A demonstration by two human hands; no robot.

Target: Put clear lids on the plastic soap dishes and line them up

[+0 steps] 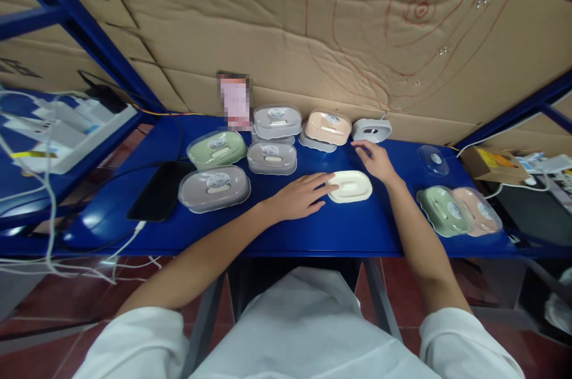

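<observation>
A black tablet lies at the 9 o'clock end of the blue table, a white cable plugged into its near corner. Just right of it sit lidded soap boxes: a grey one nearest, a green one behind it, then two more grey ones toward 12 o'clock, and a peach one beside those. A blurred card leans on the cardboard wall behind them.

The left hand lies flat, palm down, fingers spread, its fingertips touching the left edge of the cream tray. That tray is an oval, lidless soap-box base, pale cream with a raised oblong bar in its middle; it sits at the table's centre, between the two hands.

The right hand hovers open at the tray's 1 o'clock, fingers loosely extended toward a grey base, gripping nothing; whether it touches the table is unclear.

Further right lie a clear lid and, at 3 o'clock, a green box overlapped by a pink box. Lid stickers are too small to read.
</observation>
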